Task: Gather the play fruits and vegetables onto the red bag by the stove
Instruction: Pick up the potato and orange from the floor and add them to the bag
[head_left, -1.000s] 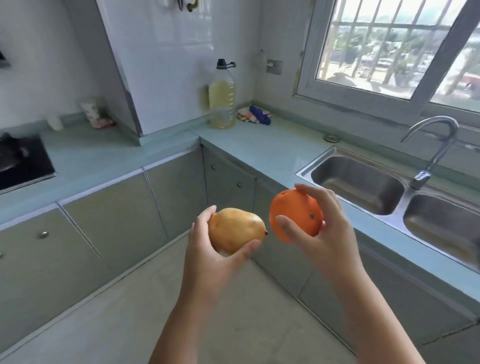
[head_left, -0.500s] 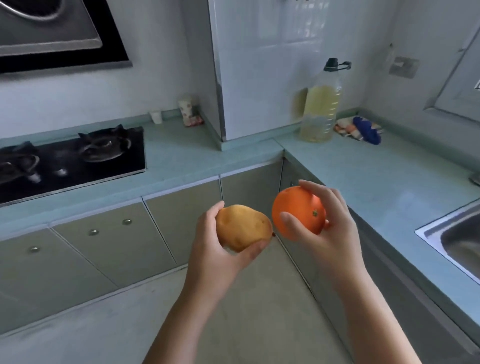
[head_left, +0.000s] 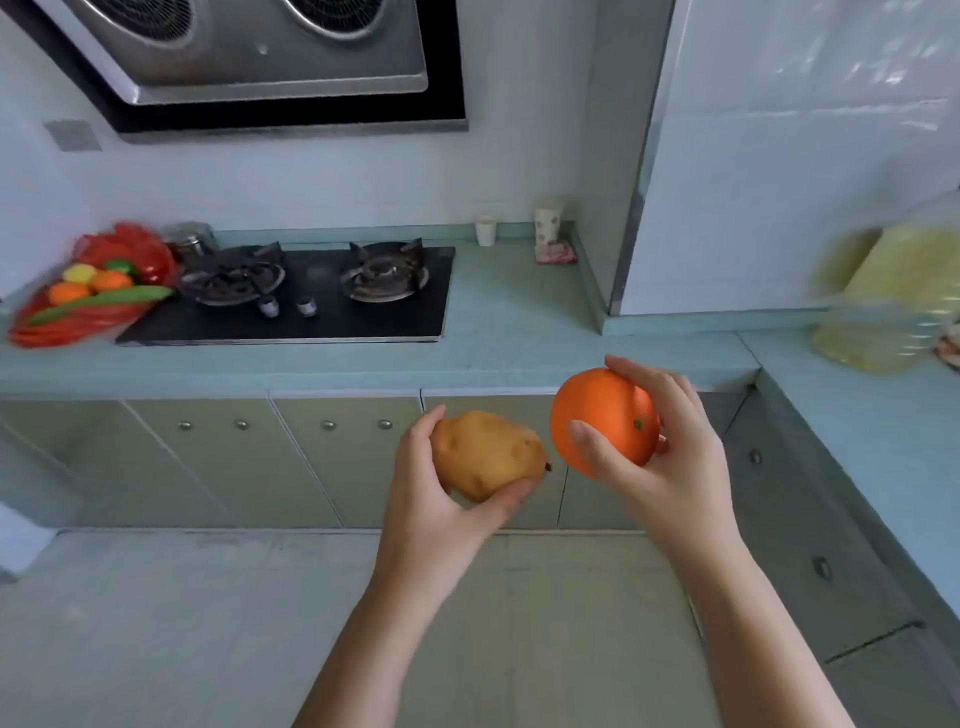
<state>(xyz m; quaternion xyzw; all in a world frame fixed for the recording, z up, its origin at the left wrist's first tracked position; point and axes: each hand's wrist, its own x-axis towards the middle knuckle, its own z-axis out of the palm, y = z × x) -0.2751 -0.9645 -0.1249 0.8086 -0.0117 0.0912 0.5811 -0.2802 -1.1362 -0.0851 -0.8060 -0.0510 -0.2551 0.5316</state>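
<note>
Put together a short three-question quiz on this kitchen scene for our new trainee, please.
1. True or false: the left hand holds the orange.
2. Pick one: the red bag lies A) on the counter left of the stove, B) in the sink, C) on the floor.
3. Fill in: the right hand holds the ____.

Key: 1 false, the left hand holds the pear; 2 A; 3 orange.
</note>
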